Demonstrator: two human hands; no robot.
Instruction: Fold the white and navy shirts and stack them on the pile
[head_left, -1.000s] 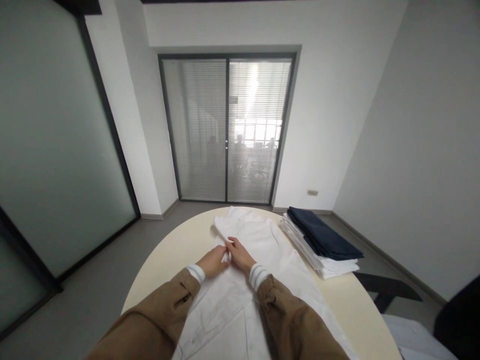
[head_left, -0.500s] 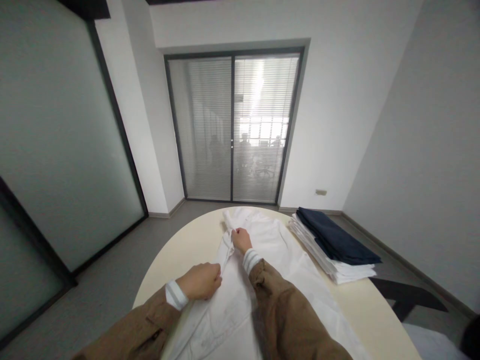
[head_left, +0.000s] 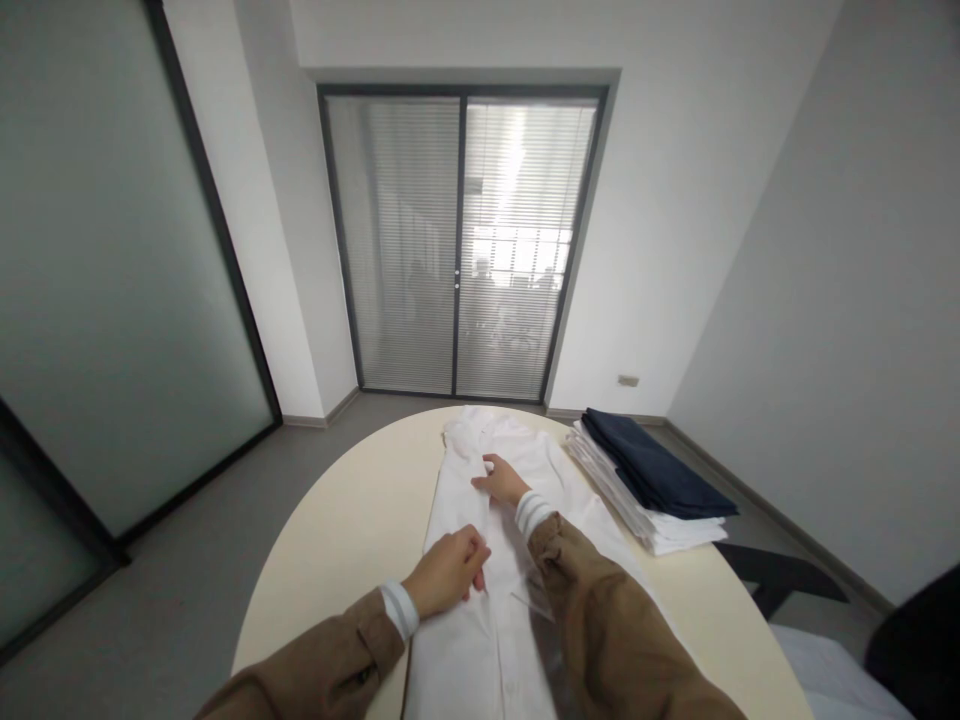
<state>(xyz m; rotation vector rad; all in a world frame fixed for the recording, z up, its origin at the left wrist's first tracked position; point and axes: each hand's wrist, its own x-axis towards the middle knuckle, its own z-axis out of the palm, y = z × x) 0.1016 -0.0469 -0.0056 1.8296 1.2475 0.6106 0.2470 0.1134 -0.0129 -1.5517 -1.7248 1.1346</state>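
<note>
A white shirt point(head_left: 457, 500) lies lengthwise over the round table, its collar end at the far edge and its button strip running toward me. My left hand point(head_left: 448, 572) is over the middle of the shirt, fingers loosely bent and slightly apart, with no cloth visibly gripped. Farther up the shirt, just below the collar end, my right hand point(head_left: 504, 482) has thumb and fingers apart, at the front strip. My right sleeve hides part of the shirt's right side.
A dark navy folded garment point(head_left: 660, 465) tops a stack of folded white cloth point(head_left: 675, 535) at the table's right edge. The cream tabletop point(head_left: 330, 530) shows left of the shirt. Beyond it stand a glazed door with blinds point(head_left: 457, 250) and white walls.
Both hands have let go of the shirt's front edge, and that cloth now lies flatter. My left hand has moved right, my right hand slightly right. The view has shifted a little.
</note>
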